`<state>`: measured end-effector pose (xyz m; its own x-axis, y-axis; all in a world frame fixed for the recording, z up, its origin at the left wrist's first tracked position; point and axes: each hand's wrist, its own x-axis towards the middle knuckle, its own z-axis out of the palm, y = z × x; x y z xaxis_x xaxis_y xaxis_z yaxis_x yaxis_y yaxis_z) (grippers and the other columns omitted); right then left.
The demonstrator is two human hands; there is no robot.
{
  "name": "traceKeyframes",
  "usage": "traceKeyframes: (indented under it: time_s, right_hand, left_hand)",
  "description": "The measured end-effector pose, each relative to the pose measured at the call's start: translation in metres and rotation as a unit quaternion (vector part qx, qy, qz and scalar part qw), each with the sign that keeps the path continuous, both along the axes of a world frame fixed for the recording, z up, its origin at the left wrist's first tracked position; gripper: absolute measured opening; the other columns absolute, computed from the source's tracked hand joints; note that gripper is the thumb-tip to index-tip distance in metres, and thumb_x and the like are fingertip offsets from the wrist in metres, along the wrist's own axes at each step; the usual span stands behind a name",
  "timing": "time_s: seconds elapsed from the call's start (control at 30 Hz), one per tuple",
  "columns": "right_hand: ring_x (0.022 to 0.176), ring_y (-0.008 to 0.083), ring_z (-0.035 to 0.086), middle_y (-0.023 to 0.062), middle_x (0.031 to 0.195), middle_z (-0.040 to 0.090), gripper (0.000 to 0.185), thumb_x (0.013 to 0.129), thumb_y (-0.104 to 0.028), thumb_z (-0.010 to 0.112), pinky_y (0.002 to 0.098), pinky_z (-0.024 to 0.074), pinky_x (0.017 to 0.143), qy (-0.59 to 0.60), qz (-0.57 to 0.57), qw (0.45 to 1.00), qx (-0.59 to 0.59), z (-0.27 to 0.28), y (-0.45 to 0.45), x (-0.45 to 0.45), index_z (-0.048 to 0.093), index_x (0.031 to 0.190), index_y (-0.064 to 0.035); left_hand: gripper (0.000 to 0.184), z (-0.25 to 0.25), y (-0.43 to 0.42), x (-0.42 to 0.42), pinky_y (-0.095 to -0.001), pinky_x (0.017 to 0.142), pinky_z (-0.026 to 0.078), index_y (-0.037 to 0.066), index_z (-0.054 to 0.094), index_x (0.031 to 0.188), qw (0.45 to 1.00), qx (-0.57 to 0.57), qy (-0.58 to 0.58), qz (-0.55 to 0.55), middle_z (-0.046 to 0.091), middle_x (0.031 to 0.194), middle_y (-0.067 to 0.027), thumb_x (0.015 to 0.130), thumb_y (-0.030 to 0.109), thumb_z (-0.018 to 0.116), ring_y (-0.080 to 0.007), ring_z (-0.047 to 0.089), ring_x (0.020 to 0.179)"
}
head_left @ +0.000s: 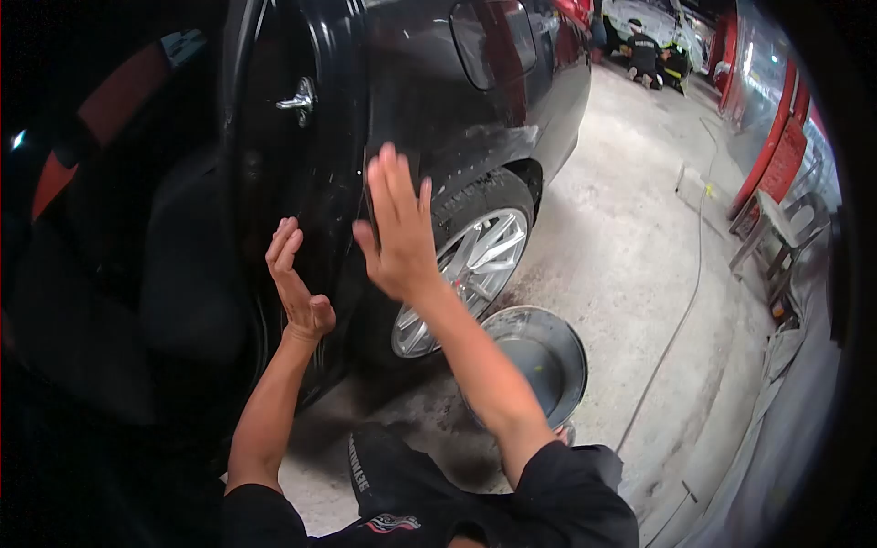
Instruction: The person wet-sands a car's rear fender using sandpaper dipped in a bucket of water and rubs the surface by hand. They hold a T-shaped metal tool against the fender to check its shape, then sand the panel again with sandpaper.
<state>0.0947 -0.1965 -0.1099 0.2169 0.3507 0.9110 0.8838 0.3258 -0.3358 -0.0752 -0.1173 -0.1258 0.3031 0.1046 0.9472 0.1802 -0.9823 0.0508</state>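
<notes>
Both hands are raised in front of the side of a black car (411, 82). My left hand (297, 279) has its fingers apart from the thumb and holds nothing; it is near the door opening, below the metal door latch (300, 102). Higher and to the right, my right hand (397, 224) is spread with nothing in it, in front of the rear body panel. Whether either hand touches the car I cannot tell. Beside my right forearm is the rear wheel (484, 251) with silver spokes.
A round dark basin (544, 361) stands on the concrete floor by the wheel. A long cable (681, 315) runs along the floor. At the right are a stool (772, 224) and red frames (776, 151). Far back, a person (644, 57) crouches by another car.
</notes>
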Motion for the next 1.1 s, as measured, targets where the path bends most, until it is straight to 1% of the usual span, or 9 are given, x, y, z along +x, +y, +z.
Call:
traceKeyframes:
  time_s: [0.1,0.23,0.43,0.6,0.67,0.83,0.97,1.03,1.1]
  right_hand:
    - [0.153,0.0386,0.034,0.0184,0.167,0.032,0.068,0.099,-0.021,0.061,0.0661,0.0217,0.120,-0.047,-0.023,0.998,0.025,0.020,0.011,0.019,0.036,0.160,-0.0051]
    - [0.150,0.0403,0.038,0.0202,0.164,0.037,0.063,0.100,-0.020,0.061,0.0666,0.0248,0.119,-0.058,-0.077,0.993,0.074,0.103,0.048,0.059,0.040,0.157,-0.0030]
    - [0.152,0.0389,0.036,0.0209,0.165,0.036,0.063,0.099,-0.016,0.062,0.0668,0.0232,0.119,-0.024,-0.007,1.000,0.009,0.004,0.005,0.011,0.041,0.156,-0.0030]
    - [0.147,0.0414,0.042,0.0186,0.163,0.040,0.056,0.102,-0.018,0.058,0.0660,0.0271,0.118,-0.071,-0.079,0.989,0.100,0.117,0.056,0.066,0.044,0.155,-0.0048]
    - [0.148,0.0406,0.041,0.0191,0.163,0.039,0.058,0.102,-0.019,0.059,0.0659,0.0265,0.118,-0.053,-0.068,0.992,0.087,0.106,0.052,0.059,0.043,0.156,-0.0049]
    - [0.151,0.0409,0.036,0.0213,0.165,0.036,0.063,0.101,-0.020,0.061,0.0661,0.0219,0.120,-0.052,-0.021,0.998,0.004,0.013,0.012,0.026,0.040,0.157,-0.0038]
    - [0.149,0.0410,0.039,0.0210,0.162,0.039,0.052,0.106,-0.021,0.052,0.0659,0.0245,0.119,-0.085,-0.069,0.990,0.083,0.122,0.052,0.066,0.044,0.154,-0.0042]
    - [0.150,0.0410,0.038,0.0211,0.163,0.039,0.052,0.107,-0.021,0.051,0.0653,0.0255,0.119,-0.078,-0.071,0.990,0.093,0.126,0.057,0.066,0.043,0.155,-0.0041]
    - [0.151,0.0410,0.035,0.0211,0.165,0.036,0.055,0.106,-0.021,0.052,0.0651,0.0256,0.119,-0.084,-0.061,0.993,0.059,0.087,0.037,0.050,0.041,0.157,-0.0047]
  left_hand:
    - [0.089,0.002,-0.001,-0.003,-0.0489,0.120,0.033,-0.005,0.041,0.147,1.000,-0.007,0.011,0.009,0.046,0.150,-0.0253,0.104,0.070,0.019,-0.0389,0.043,0.143]
    - [0.090,-0.004,0.003,-0.001,-0.0504,0.120,0.033,-0.004,0.042,0.146,1.000,-0.012,-0.001,0.000,0.046,0.150,-0.0259,0.103,0.072,0.019,-0.0401,0.044,0.143]
    - [0.089,-0.002,-0.003,-0.003,-0.0498,0.121,0.032,-0.002,0.042,0.147,1.000,-0.017,0.004,0.012,0.046,0.150,-0.0257,0.104,0.072,0.020,-0.0396,0.043,0.143]
    - [0.087,-0.008,0.007,0.000,-0.0545,0.122,0.029,-0.004,0.044,0.144,0.999,-0.025,-0.019,-0.027,0.047,0.148,-0.0268,0.103,0.071,0.030,-0.0433,0.043,0.142]
    - [0.086,-0.007,0.005,-0.001,-0.0547,0.122,0.029,-0.004,0.044,0.144,0.999,-0.025,-0.011,-0.020,0.047,0.148,-0.0268,0.103,0.070,0.031,-0.0433,0.043,0.142]
    - [0.086,-0.003,0.004,-0.003,-0.0534,0.121,0.031,-0.004,0.044,0.144,1.000,-0.023,-0.007,-0.009,0.047,0.148,-0.0268,0.104,0.070,0.028,-0.0427,0.044,0.141]
    - [0.085,-0.004,0.004,-0.005,-0.0511,0.120,0.033,-0.003,0.043,0.145,1.000,-0.017,-0.004,0.003,0.047,0.149,-0.0261,0.105,0.069,0.022,-0.0411,0.045,0.142]
    - [0.084,-0.007,0.005,-0.003,-0.0527,0.120,0.032,-0.003,0.044,0.145,1.000,-0.023,-0.012,-0.005,0.047,0.148,-0.0263,0.105,0.068,0.025,-0.0420,0.045,0.141]
    - [0.081,-0.005,0.005,-0.003,-0.0551,0.121,0.030,-0.002,0.045,0.144,0.999,-0.028,-0.023,-0.024,0.047,0.148,-0.0268,0.104,0.067,0.031,-0.0437,0.045,0.140]
